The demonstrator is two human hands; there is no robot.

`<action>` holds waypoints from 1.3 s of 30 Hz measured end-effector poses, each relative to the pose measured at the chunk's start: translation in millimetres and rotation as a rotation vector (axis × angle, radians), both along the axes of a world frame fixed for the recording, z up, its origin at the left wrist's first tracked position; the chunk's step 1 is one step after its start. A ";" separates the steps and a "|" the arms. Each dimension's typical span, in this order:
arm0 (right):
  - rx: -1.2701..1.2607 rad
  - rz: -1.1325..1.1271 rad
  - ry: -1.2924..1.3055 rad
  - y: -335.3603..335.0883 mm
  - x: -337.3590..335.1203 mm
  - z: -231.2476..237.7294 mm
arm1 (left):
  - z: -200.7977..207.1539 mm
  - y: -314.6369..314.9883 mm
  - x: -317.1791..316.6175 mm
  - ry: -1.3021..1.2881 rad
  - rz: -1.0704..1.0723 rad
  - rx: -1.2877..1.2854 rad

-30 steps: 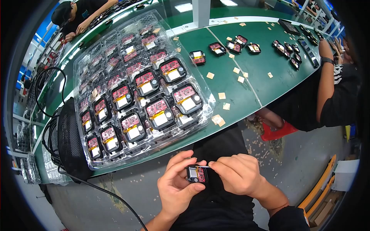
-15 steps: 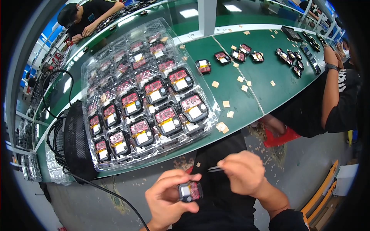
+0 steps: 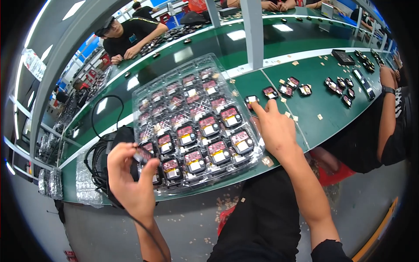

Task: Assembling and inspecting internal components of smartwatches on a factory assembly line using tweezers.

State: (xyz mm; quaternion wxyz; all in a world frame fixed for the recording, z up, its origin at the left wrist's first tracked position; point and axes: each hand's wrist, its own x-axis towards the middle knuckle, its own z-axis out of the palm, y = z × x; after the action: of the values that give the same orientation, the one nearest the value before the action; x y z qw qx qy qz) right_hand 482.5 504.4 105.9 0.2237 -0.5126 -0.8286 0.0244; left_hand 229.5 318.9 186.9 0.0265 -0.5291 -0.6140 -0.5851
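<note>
Over the tray (image 3: 174,85), left hand (image 3: 131,179) apparently grips a module (image 3: 142,154) (small, dark).

A single head-worn fisheye view looks steeply down, close over the green workbench (image 3: 318,94), edges bending toward its rim

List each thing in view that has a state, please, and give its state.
left hand: shut on a small module, over the tray's near left corner
small module: held, tilted
right hand: open, forefinger on a loose module
loose module: flat on the green table
clear tray: on the table, most pockets filled
</note>
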 end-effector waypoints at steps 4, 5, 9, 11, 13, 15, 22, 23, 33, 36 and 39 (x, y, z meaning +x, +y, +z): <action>0.008 0.003 0.090 -9.9 2.1 -2.3 | 9.2 26.0 -30.2 0.065 0.196 -0.214; 0.008 0.005 0.093 -11.0 4.1 -3.9 | 8.8 32.9 -35.6 0.145 0.263 -0.271; 0.039 0.022 0.136 -13.9 8.3 -3.1 | 7.5 44.1 -36.0 0.392 0.294 -0.371; 0.043 0.033 0.146 -14.4 5.3 -0.4 | 10.0 39.7 -37.0 0.436 0.307 -0.386; 0.048 0.038 0.156 -14.3 6.1 -0.8 | 6.3 35.7 -37.9 0.503 0.318 -0.422; 0.055 0.037 0.158 -12.9 7.0 -2.7 | 5.0 29.7 -40.3 0.531 0.296 -0.486; 0.041 0.042 0.182 -17.6 10.6 -4.7 | 5.1 24.7 -31.8 0.610 0.329 -0.565; 0.043 0.040 0.182 -17.5 10.4 -4.5 | 6.9 24.2 -31.0 0.610 0.328 -0.563; 0.039 0.060 0.227 -18.6 11.3 -8.8 | 8.1 24.5 -23.4 0.751 0.236 -0.715; 0.038 0.052 0.234 -19.6 10.2 -8.4 | 11.4 28.5 -19.3 0.808 0.241 -0.768; 0.047 0.045 0.239 -20.0 10.5 -9.9 | 1.5 30.6 -19.8 0.818 0.231 -0.763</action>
State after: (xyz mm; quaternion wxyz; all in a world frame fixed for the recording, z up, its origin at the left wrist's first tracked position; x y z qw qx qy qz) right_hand 493.0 484.3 96.1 0.3323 -0.4818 -0.8077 0.0711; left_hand 209.7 349.6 188.4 0.1328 -0.6141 -0.7755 -0.0628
